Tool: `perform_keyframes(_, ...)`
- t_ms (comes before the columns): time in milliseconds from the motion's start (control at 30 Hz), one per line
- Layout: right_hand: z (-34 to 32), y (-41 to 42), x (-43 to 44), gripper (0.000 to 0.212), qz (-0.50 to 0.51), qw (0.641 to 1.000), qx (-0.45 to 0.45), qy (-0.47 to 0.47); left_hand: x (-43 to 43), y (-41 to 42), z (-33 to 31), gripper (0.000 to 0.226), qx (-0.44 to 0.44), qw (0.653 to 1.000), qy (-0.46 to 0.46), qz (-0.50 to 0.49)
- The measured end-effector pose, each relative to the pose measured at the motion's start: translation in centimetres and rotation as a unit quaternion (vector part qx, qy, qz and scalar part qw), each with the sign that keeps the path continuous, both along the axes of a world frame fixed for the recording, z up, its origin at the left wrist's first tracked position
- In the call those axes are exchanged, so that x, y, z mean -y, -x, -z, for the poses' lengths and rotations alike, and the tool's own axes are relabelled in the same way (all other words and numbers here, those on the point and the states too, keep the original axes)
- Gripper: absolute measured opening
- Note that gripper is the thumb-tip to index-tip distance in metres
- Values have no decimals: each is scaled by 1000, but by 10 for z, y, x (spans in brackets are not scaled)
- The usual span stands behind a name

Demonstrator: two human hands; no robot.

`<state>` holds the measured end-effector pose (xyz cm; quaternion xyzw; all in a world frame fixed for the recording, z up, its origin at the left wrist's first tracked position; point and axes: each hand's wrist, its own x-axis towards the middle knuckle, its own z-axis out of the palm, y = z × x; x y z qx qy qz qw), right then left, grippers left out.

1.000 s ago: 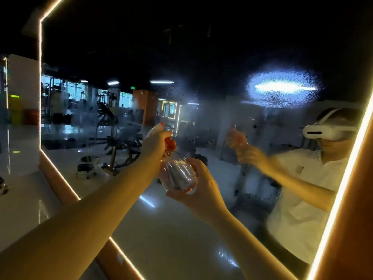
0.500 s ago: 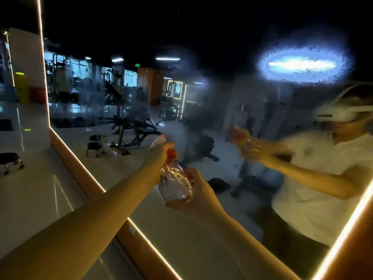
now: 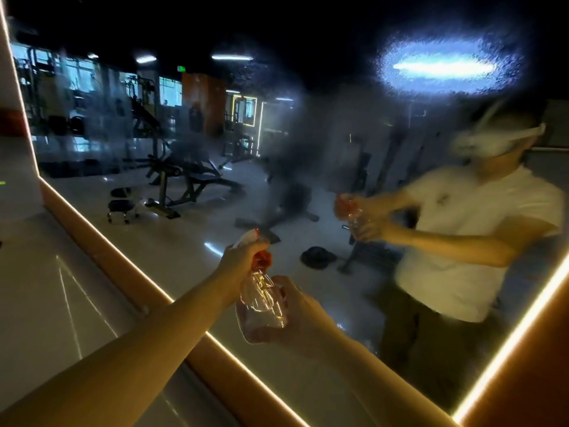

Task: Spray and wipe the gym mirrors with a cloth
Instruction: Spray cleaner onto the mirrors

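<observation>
The spray bottle (image 3: pixel 261 303) is held up in front of the mirror (image 3: pixel 184 260), just below the middle of the view toward 6 o'clock, between both hands. The left hand (image 3: pixel 243 257) reaches in from 8 o'clock and grips the top. Its fingers (image 3: pixel 257 246) are curled tight round the spray head, with the red trigger showing at the bottle's neck beside them and the white nozzle sticking out at the bottle's 11 o'clock, aimed at the glass. The right hand (image 3: pixel 295 309) comes up from 5 o'clock and cups the bottom half. Its fingers (image 3: pixel 288 286) are bent round the clear body from its 3 o'clock side, and the palm is under the base.

The bottle is clear plastic and shiny, with warm glints along its side. The neck leans a little toward 11 o'clock. Through the glare I cannot tell whether it carries a label. A small green sign (image 3: pixel 181 68) is reflected at 11 o'clock, too small to read.

A wet, speckled patch of mist (image 3: pixel 443 66) glows on the glass at 1 o'clock, over a reflected ceiling light. The person's blurred reflection (image 3: pixel 462 235), in a white shirt, stands at 3 o'clock. A weight bench (image 3: pixel 187 177) is reflected at 10 o'clock. A lit strip (image 3: pixel 123 255) runs along the mirror's lower edge.
</observation>
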<state>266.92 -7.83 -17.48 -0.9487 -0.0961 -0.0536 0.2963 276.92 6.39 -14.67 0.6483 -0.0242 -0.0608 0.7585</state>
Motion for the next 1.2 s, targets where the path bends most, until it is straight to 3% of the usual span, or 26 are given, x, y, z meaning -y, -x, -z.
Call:
perform_keyframes(267, 6, -17, -32, 93, -13, 1000, -20, -10, -32, -21, 16, 23, 7, 996, 12, -86)
perform_keyframes(467, 5, -42, -51, 90, -20, 999, -13, -40, -59, -30, 10, 9, 16, 995, 42, -86)
perform_keyframes(700, 9, -87, -71, 93, -44, 996, 4, -80, -85, -75, 8, 35, 44, 992, 10, -121)
perform_keyframes(900, -7, -149, -85, 95, -78, 991, 52, -95, -99, -115, -23, 18, 86, 980, 22, -176)
perform_keyframes(1067, -30, -201, -87, 89, -105, 985, 81, -107, -102, -150, -53, 25, 102, 977, 15, -186)
perform_keyframes(1200, -57, -248, -83, 89, -139, 974, 126, -125, -100, -188, -94, 13, 111, 969, 42, -216)
